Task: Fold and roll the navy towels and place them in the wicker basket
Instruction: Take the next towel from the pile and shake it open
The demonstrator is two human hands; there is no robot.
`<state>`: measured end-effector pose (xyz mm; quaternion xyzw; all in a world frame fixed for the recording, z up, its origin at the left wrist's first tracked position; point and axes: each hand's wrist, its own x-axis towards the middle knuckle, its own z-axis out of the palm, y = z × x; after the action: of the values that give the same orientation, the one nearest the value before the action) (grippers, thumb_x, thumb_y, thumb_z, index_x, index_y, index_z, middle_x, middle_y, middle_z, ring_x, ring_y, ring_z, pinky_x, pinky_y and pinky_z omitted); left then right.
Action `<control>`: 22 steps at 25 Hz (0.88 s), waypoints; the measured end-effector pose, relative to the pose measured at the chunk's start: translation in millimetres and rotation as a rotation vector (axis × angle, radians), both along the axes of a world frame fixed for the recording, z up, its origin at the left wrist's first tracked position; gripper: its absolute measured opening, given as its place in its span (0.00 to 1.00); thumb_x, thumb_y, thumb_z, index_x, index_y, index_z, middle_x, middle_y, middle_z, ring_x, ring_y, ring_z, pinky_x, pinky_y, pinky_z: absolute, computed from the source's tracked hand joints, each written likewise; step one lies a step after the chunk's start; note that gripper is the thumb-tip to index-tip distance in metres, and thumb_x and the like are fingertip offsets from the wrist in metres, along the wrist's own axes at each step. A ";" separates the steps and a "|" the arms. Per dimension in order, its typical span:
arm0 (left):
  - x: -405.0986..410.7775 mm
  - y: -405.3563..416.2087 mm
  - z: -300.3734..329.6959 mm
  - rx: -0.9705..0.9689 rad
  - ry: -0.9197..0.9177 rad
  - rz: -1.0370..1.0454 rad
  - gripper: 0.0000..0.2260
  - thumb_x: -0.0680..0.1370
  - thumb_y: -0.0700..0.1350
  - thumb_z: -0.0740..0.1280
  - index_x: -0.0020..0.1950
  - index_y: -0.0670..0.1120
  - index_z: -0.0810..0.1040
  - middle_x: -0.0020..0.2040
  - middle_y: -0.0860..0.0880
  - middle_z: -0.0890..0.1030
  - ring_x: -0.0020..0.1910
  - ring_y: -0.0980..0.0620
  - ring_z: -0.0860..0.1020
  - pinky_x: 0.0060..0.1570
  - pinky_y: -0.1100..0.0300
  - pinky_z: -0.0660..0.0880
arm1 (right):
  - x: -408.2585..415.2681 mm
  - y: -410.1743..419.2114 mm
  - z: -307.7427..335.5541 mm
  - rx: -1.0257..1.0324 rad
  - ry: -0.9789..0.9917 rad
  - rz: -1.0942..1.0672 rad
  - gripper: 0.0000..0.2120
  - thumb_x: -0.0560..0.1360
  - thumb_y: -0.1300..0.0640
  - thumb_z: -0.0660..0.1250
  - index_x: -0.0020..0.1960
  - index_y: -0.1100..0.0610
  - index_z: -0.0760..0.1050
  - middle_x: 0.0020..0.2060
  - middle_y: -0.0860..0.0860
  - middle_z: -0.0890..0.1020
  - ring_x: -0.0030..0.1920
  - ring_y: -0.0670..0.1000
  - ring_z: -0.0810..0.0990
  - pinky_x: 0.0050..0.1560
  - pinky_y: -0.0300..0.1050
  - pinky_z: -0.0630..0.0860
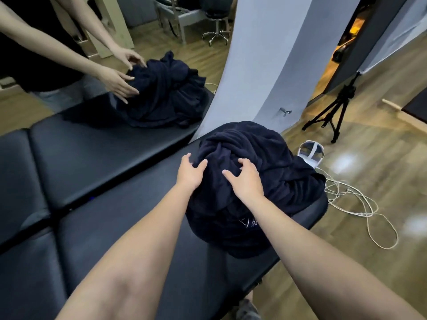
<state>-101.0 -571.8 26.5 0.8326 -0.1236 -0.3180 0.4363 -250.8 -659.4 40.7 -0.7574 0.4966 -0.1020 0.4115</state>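
Observation:
A crumpled heap of navy towels [251, 185] lies at the right end of a black padded table [143, 227]. My left hand [190, 173] rests on the heap's left side, fingers spread and slightly bent into the cloth. My right hand [246, 181] lies on top of the heap, fingers bent and pressing into the folds. Neither hand plainly holds a towel. No wicker basket is in view.
A wall mirror [92, 77] behind the table reflects the heap, my arms and the room. To the right, on the wooden floor, are a black tripod [335, 109], a white headset-like object [310, 153] and a tangle of white cord [355, 199].

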 end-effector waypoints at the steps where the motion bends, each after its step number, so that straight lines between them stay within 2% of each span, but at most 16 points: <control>1: 3.2 -6.0 -2.5 0.002 -0.003 0.027 0.22 0.81 0.54 0.68 0.72 0.48 0.71 0.60 0.50 0.75 0.60 0.50 0.75 0.63 0.55 0.71 | 4.9 -5.6 -3.0 -0.020 0.014 0.020 0.26 0.77 0.43 0.70 0.71 0.52 0.71 0.66 0.49 0.76 0.64 0.52 0.77 0.59 0.52 0.76; 2: 6.3 -9.9 -6.2 0.005 -0.016 0.047 0.14 0.82 0.53 0.66 0.63 0.46 0.77 0.52 0.51 0.77 0.51 0.51 0.76 0.56 0.56 0.72 | 9.9 -10.5 -5.5 -0.038 0.007 0.045 0.22 0.78 0.44 0.69 0.68 0.52 0.74 0.63 0.49 0.79 0.62 0.52 0.78 0.58 0.49 0.76; 3: 7.4 -10.8 -7.7 -0.003 -0.029 0.065 0.11 0.82 0.52 0.65 0.53 0.45 0.78 0.45 0.51 0.76 0.44 0.51 0.74 0.49 0.56 0.72 | 15.1 -13.5 -6.7 -0.043 -0.025 0.069 0.17 0.79 0.45 0.68 0.64 0.52 0.76 0.60 0.48 0.81 0.60 0.51 0.78 0.56 0.47 0.75; 4: 7.8 -9.5 -8.1 -0.019 -0.031 0.094 0.13 0.83 0.52 0.62 0.47 0.43 0.77 0.40 0.51 0.75 0.41 0.50 0.72 0.44 0.56 0.70 | 20.5 -14.8 -8.3 -0.017 -0.091 0.072 0.12 0.79 0.46 0.67 0.59 0.52 0.78 0.55 0.48 0.82 0.56 0.51 0.79 0.55 0.47 0.74; 5: 8.8 -6.6 -7.8 -0.052 -0.010 0.135 0.15 0.84 0.53 0.60 0.45 0.43 0.76 0.40 0.51 0.76 0.42 0.50 0.72 0.43 0.56 0.70 | 25.0 -14.6 -7.3 0.049 -0.175 0.042 0.08 0.79 0.48 0.66 0.52 0.51 0.77 0.49 0.47 0.82 0.51 0.51 0.78 0.52 0.47 0.74; 6: 10.4 -2.7 -4.4 -0.104 0.041 0.198 0.16 0.84 0.54 0.58 0.49 0.44 0.78 0.44 0.51 0.79 0.46 0.50 0.74 0.48 0.56 0.73 | 29.2 -12.9 -4.5 0.158 -0.281 -0.021 0.07 0.80 0.50 0.65 0.46 0.51 0.75 0.41 0.47 0.79 0.44 0.50 0.76 0.48 0.47 0.73; 7: 15.7 2.7 -0.6 -0.164 0.092 0.288 0.18 0.84 0.56 0.57 0.56 0.45 0.79 0.52 0.51 0.81 0.52 0.50 0.77 0.57 0.54 0.74 | 34.7 -9.8 0.6 0.291 -0.371 -0.092 0.09 0.80 0.52 0.64 0.41 0.52 0.72 0.37 0.46 0.76 0.40 0.48 0.72 0.45 0.46 0.71; 8: 22.1 9.5 5.0 -0.211 0.135 0.384 0.21 0.83 0.59 0.55 0.63 0.47 0.79 0.59 0.51 0.81 0.58 0.48 0.77 0.65 0.51 0.73 | 40.4 -5.8 6.7 0.425 -0.455 -0.156 0.10 0.80 0.53 0.63 0.40 0.53 0.72 0.37 0.46 0.75 0.39 0.48 0.71 0.44 0.45 0.70; 9: 28.9 17.9 12.7 -0.247 0.166 0.464 0.22 0.82 0.60 0.55 0.66 0.49 0.78 0.62 0.50 0.80 0.61 0.47 0.77 0.67 0.48 0.72 | 46.5 -0.5 13.5 0.533 -0.500 -0.199 0.09 0.80 0.53 0.63 0.41 0.54 0.74 0.40 0.46 0.77 0.42 0.48 0.73 0.47 0.45 0.72; 11: 43.0 36.6 29.5 -0.314 0.189 0.566 0.21 0.82 0.60 0.55 0.63 0.50 0.78 0.60 0.50 0.82 0.59 0.46 0.79 0.67 0.46 0.73 | 58.3 11.0 25.0 0.586 -0.514 -0.181 0.09 0.79 0.52 0.61 0.44 0.53 0.76 0.44 0.45 0.79 0.46 0.49 0.75 0.49 0.46 0.72; 13: 52.7 64.8 45.6 -0.392 0.190 0.643 0.19 0.82 0.60 0.57 0.58 0.49 0.79 0.57 0.49 0.83 0.58 0.45 0.80 0.64 0.47 0.75 | 69.4 28.4 41.7 0.484 -0.499 -0.082 0.13 0.81 0.53 0.58 0.39 0.53 0.71 0.37 0.46 0.75 0.42 0.49 0.70 0.44 0.45 0.68; 16: 57.8 120.7 68.8 -0.472 0.173 0.756 0.15 0.82 0.59 0.58 0.51 0.51 0.79 0.56 0.48 0.84 0.57 0.45 0.80 0.62 0.47 0.76 | 82.9 70.4 62.2 0.360 -0.476 0.119 0.21 0.83 0.44 0.59 0.34 0.53 0.66 0.31 0.43 0.71 0.36 0.47 0.68 0.41 0.45 0.68; 19: 65.8 197.7 89.9 -0.535 0.124 0.882 0.15 0.83 0.57 0.58 0.45 0.49 0.77 0.52 0.48 0.83 0.53 0.45 0.80 0.60 0.48 0.77 | 94.1 141.9 75.5 0.189 -0.407 0.513 0.29 0.74 0.36 0.69 0.33 0.58 0.63 0.27 0.46 0.65 0.30 0.46 0.62 0.35 0.46 0.63; 22: 76.0 290.8 110.7 -0.551 0.001 1.050 0.14 0.82 0.55 0.59 0.42 0.49 0.73 0.46 0.49 0.79 0.46 0.49 0.76 0.50 0.54 0.75 | 115.6 227.4 85.7 0.085 -0.290 0.919 0.28 0.70 0.38 0.75 0.34 0.54 0.60 0.29 0.47 0.61 0.29 0.46 0.58 0.32 0.45 0.56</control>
<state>-25.0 -280.9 137.2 0.6381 0.2271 -0.0161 0.7355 -135.3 -432.0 126.4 -0.8589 0.0520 0.0063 0.5094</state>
